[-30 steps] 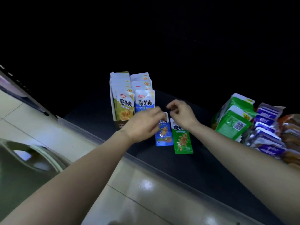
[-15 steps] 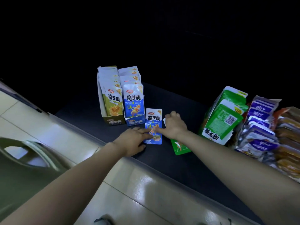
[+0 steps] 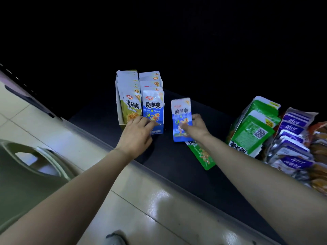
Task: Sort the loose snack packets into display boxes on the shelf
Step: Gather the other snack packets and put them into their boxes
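Note:
My right hand (image 3: 196, 128) pinches a loose blue snack packet (image 3: 181, 117) and holds it upright above the dark shelf (image 3: 169, 156). A green packet (image 3: 201, 154) lies flat beneath it, partly under my wrist. My left hand (image 3: 138, 133) rests with extended fingers on the front of the blue display box (image 3: 155, 132), which holds several blue packets (image 3: 153, 106). Beside it on the left stands an olive display box (image 3: 122, 110) full of olive-green packets (image 3: 131, 108).
On the right of the shelf lean a green display box of green packets (image 3: 251, 131), purple packets (image 3: 293, 138) and brown packets (image 3: 320, 151). The shelf's pale front rail (image 3: 106, 144) runs diagonally. A grey basket (image 3: 26, 165) sits over the tiled floor at the left.
My right hand has lifted the blue packet off the shelf and stood it upright. My left hand has let go of it and moved left to the blue display box.

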